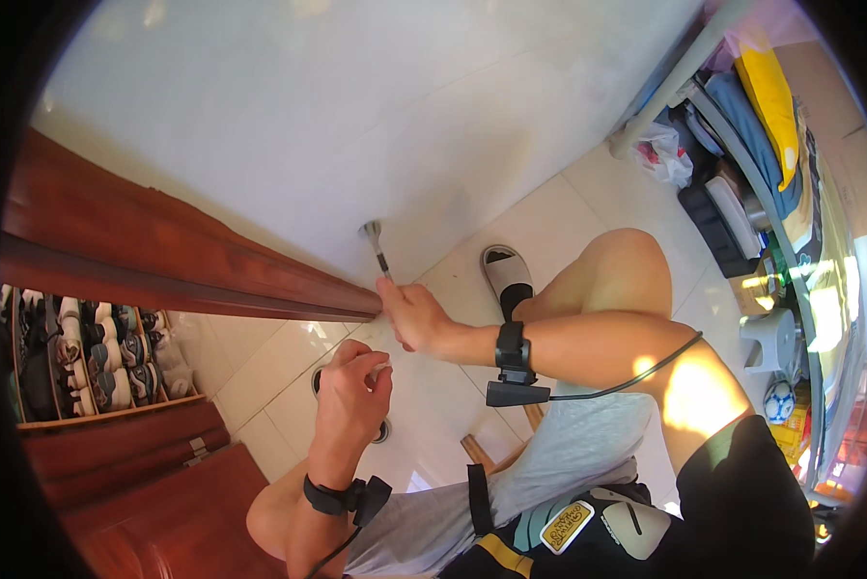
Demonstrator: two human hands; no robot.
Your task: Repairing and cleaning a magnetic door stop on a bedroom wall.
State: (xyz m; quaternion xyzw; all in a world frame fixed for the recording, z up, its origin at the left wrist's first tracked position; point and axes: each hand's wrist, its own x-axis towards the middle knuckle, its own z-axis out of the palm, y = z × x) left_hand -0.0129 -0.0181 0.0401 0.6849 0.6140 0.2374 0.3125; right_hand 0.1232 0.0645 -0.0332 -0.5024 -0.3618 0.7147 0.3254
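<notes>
My right hand (414,315) is closed around the slim handle of a small tool (382,259) with a fan-shaped, greyish head. Whether that head is a brush or a scraper blade, I cannot make out. It is at the white wall (289,145), close to the reddish-brown wooden door frame (192,246). Lower and to the left, my left hand (349,394) is held up with fingers and thumb pinched together. A pale bit shows at its fingertips, too small to name. Both wrists wear black straps with cabled boxes.
An open rack of shoes (105,357) stands behind the frame at left, by a red-brown wooden panel (182,492). At right are loaded shelves (757,145), a pale plastic stool (769,343) and a ball (780,399). My slippered foot (507,275) rests on the tiled floor (588,198).
</notes>
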